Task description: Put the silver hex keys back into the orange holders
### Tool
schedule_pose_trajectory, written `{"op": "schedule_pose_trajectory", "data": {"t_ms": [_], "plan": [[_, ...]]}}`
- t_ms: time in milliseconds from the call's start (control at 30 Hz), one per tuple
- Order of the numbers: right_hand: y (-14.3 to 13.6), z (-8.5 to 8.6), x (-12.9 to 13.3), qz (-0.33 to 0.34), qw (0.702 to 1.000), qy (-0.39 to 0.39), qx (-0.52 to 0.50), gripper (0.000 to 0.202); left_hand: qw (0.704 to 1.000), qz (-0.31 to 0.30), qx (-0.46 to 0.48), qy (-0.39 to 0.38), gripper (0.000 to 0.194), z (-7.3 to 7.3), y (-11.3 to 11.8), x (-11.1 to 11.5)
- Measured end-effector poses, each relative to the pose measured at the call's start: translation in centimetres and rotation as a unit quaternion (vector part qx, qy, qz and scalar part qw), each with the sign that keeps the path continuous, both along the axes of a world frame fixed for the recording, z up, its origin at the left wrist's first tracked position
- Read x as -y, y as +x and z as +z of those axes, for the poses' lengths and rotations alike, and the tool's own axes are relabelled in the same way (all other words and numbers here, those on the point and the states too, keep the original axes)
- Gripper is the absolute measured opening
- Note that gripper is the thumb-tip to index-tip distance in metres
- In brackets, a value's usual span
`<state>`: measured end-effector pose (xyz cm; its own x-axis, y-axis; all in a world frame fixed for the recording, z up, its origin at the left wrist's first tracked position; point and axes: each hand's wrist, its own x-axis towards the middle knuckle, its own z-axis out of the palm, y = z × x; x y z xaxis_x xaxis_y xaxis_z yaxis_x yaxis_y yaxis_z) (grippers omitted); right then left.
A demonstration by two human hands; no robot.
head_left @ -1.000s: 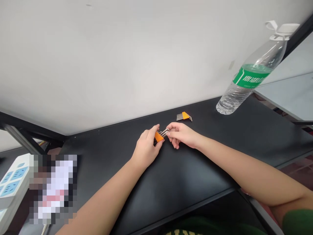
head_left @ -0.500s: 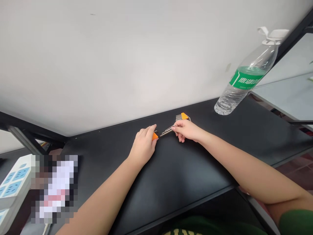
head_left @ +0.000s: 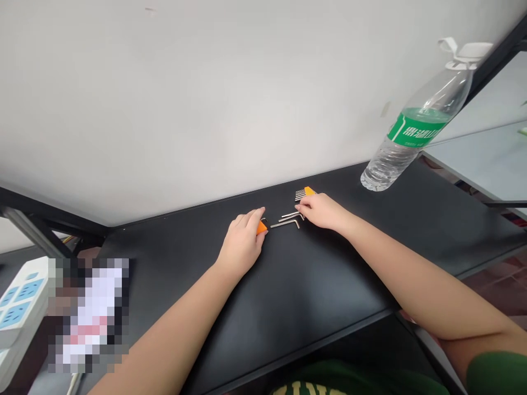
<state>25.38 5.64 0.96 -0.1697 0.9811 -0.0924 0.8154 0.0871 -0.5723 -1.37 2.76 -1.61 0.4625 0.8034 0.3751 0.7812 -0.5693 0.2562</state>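
Note:
My left hand [head_left: 242,236] rests on the black tabletop, its fingers closed around an orange hex key holder [head_left: 261,227]. Most of that holder is hidden by the hand. Just right of it lie loose L-shaped hex keys: the nearest key [head_left: 284,224] is apart from both hands, with its bent end to the right. My right hand [head_left: 323,210] pinches at the end of the farthest loose key [head_left: 290,214], its thumb and forefinger together. Behind the right fingers lies a second orange holder [head_left: 309,191] with several metal keys in a row, partly covered by the hand.
A large water bottle [head_left: 415,129] with a green label stands at the back right by the white wall [head_left: 247,99]. To the left are a power strip [head_left: 20,307] and a pixelated pale object [head_left: 93,312]. The tabletop's front edge [head_left: 313,348] runs close to my body.
My right hand has shifted slightly right and away from me, leaving the nearer hex keys lying on the tabletop. The left hand stays put on the orange holder. The view has moved slightly.

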Motion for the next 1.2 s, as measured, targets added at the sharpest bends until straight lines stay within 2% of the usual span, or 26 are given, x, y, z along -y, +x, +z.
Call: {"op": "schedule_pose_trajectory", "data": {"t_ms": [133, 200, 333, 467, 600, 700, 800, 933, 1000, 1100, 1200], "plan": [[0.2, -0.3, -0.1, 0.010, 0.998, 0.039, 0.050, 0.030, 1.000, 0.000, 0.001, 0.001, 0.053, 0.0, 0.1, 0.0], [0.1, -0.4, 0.0, 0.044, 0.995, 0.067, 0.062, 0.024, 1.000, 0.003, 0.001, -0.002, 0.053, 0.0, 0.1, 0.0], [-0.8, -0.3, 1.1, 0.137, 0.983, 0.090, 0.082, 0.027, 1.000, 0.006, 0.013, 0.000, 0.055, -0.1, 0.1, 0.1], [-2.5, -0.1, 2.6, 0.192, 0.966, 0.119, 0.129, 0.016, 0.999, 0.004, 0.045, 0.009, 0.060, -0.1, 0.2, 0.2], [-3.2, -0.2, 3.2, 0.218, 0.956, 0.143, 0.134, 0.017, 0.997, 0.006, 0.081, -0.007, 0.067, 0.0, 0.3, 0.5], [-3.0, -0.1, 3.1, 0.200, 0.964, 0.161, 0.067, 0.019, 0.995, -0.022, 0.102, -0.004, 0.066, 0.1, 0.4, 0.7], [-3.1, 0.1, 2.9, 0.177, 0.973, 0.131, -0.067, 0.027, 0.992, -0.054, 0.110, 0.022, 0.063, 0.2, 0.6, 1.0], [-3.9, 0.4, 2.9, 0.204, 0.955, 0.062, -0.204, 0.022, 0.988, -0.098, 0.110, 0.052, 0.063, 0.5, 0.8, 1.4], [-4.2, 0.5, 3.0, 0.192, 0.946, 0.033, -0.260, 0.022, 0.985, -0.118, 0.109, 0.065, 0.064, 0.7, 0.9, 1.5], [-4.4, 0.5, 3.0, 0.166, 0.942, 0.013, -0.291, 0.021, 0.983, -0.129, 0.105, 0.075, 0.064, 0.9, 0.9, 1.5], [-4.3, 0.4, 2.9, 0.159, 0.942, -0.020, -0.294, 0.029, 0.984, -0.133, 0.108, 0.055, 0.060, 0.9, 0.9, 1.5]]}}
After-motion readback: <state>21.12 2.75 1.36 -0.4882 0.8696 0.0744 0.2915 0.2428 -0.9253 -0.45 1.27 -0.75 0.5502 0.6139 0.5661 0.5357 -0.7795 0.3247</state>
